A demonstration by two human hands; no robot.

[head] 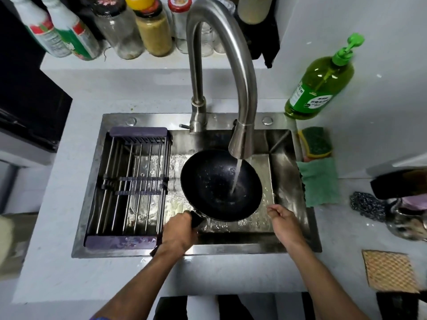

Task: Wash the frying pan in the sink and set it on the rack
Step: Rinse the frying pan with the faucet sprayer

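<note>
Round black non-stick frying pan at centre frame, inside the stainless steel sink, open side up, under a stream of water falling from the curved brushed-steel faucet onto the pan's right inner wall. Left hand at lower centre, grip closed around the pan's black handle, which points toward the bottom of the frame. Right hand just right of the pan's lower rim, over the wet sink floor, grip loosely curled and holding nothing, not touching the pan. Dark purple-ended metal-rod drying rack spanning the left part of the sink, with nothing on it. Green pump bottle of dish soap upright on the pale surface at upper right, beyond the sink's corner. Below it, along the sink's right edge, a yellow sponge with green scouring top and a folded green cloth. Steel wool scourer further right. Woven tan mat at lower right. Row of jars and bottles along the upper edge of the frame, behind the faucet.
</note>
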